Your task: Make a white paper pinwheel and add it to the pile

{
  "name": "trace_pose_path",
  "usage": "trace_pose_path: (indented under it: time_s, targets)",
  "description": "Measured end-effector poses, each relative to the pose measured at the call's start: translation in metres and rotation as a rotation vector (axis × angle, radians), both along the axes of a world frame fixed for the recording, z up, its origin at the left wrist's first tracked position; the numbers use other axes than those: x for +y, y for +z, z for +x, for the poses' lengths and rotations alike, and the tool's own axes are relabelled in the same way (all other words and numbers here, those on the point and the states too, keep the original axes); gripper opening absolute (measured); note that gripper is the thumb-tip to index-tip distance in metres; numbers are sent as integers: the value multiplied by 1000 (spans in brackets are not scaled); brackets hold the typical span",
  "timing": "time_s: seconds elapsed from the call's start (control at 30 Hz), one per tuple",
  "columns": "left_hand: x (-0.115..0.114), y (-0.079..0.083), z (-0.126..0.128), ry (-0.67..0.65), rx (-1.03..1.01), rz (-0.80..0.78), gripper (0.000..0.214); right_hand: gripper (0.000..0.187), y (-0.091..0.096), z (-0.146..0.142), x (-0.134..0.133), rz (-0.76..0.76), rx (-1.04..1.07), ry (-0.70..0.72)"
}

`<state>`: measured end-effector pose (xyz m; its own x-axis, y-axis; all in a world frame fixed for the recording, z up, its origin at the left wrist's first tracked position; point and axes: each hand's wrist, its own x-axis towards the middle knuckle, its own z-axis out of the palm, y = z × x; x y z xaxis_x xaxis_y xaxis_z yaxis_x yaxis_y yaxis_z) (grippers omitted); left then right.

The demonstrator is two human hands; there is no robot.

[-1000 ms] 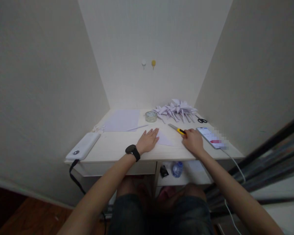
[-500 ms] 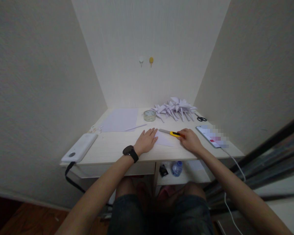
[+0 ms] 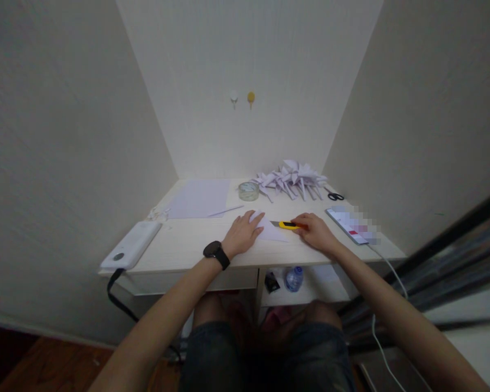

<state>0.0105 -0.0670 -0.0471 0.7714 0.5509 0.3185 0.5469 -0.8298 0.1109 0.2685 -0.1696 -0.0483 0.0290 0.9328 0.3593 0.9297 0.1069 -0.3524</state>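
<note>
The right hand (image 3: 314, 231) is pinching a cutter (image 3: 287, 225) at the right of the paper (image 3: 271, 233); slipping could nick the left hand's (image 3: 240, 235) spread fingers.

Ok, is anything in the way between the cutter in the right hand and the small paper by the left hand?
Nothing visible: the right hand holds the yellow cutter with its blade already at the small paper. The left hand is on the paper's other side; the tape roll sits farther back.
</note>
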Motion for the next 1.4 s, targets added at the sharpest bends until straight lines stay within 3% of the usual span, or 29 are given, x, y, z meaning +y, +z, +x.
trace_pose_path:
  time_s: [0.17, 0.37, 0.7, 1.07, 1.3, 1.4]
  targets:
    - [1, -3, 1, -25, 28, 50, 49, 30, 2, 8, 0, -47, 78, 95]
    - [2, 0, 6, -249, 32, 102, 40, 30, 7, 5, 0, -92, 50, 134]
    - [2, 0, 1, -179, 89, -11, 47, 45, 18, 17, -4, -209, 65, 248]
    - [0, -1, 1, -198, 94, 64, 47, 48, 21, 28, -11, -244, 59, 235]
    - [-4, -2, 9, -201, 109, 72, 48, 44, 23, 14, -12, -236, 75, 262]
    - [-7, -1, 9, -184, 96, 16, 48, 34, 18, -6, -9, -190, 99, 190]
